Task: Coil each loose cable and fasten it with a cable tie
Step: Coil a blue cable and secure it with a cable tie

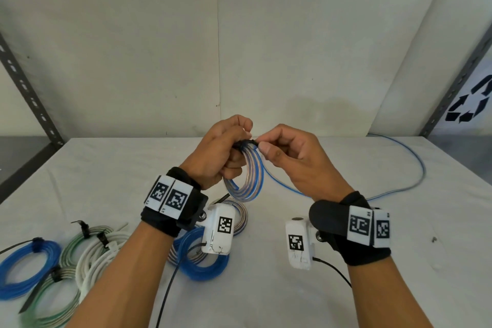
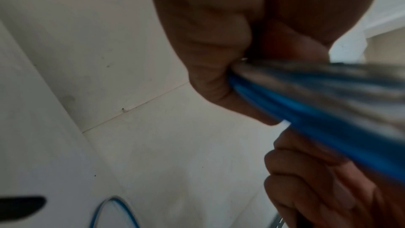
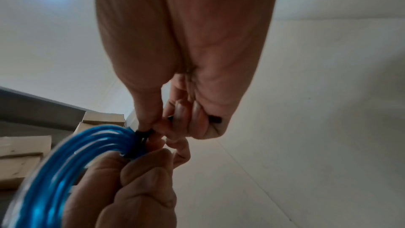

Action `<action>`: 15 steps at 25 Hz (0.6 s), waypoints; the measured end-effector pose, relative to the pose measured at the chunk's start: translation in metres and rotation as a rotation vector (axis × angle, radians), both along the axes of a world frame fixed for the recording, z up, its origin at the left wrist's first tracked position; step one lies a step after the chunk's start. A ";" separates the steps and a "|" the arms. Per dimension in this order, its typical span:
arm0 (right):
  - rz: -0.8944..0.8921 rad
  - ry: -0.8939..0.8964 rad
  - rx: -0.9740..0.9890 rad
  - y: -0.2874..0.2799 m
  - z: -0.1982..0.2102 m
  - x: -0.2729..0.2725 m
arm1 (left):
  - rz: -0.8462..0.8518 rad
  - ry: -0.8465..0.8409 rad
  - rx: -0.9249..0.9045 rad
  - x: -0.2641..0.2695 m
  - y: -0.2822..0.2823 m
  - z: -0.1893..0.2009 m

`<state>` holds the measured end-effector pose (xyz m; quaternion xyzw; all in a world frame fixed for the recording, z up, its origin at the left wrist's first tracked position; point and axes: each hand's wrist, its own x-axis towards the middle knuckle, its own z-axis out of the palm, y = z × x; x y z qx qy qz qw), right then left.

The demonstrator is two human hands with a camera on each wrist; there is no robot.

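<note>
A blue-and-clear cable coil [image 1: 249,178] hangs above the table, and my left hand [image 1: 226,146] grips its top. A black cable tie [image 1: 246,143] wraps the strands there. My right hand [image 1: 282,149] pinches the tie's tail between thumb and forefinger, close against the left hand. In the right wrist view the tie [image 3: 143,133] sits around the blue coil [image 3: 72,162], with its free end [image 3: 215,120] poking out past the curled fingers. The left wrist view shows the blurred coil [image 2: 317,103] running out of my fist. The cable's loose tail [image 1: 410,168] trails right across the table.
Several tied coils lie on the white table [image 1: 346,287]: a blue one [image 1: 24,269] at the far left, green [image 1: 53,301] and white [image 1: 101,258] ones beside it, another blue one [image 1: 202,261] under my left wrist. Metal shelf uprights [image 1: 26,88] flank the wall.
</note>
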<state>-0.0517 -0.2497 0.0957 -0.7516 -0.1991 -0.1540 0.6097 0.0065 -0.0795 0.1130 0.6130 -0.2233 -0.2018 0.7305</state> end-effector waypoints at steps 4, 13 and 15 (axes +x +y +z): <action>-0.008 -0.039 0.016 0.008 0.005 -0.004 | -0.035 0.005 0.020 0.000 0.004 0.003; -0.011 0.072 0.219 0.011 0.001 -0.005 | -0.154 0.090 0.070 0.000 0.006 0.001; 0.002 0.104 0.252 0.008 -0.001 -0.004 | -0.175 0.097 0.064 -0.001 0.005 0.003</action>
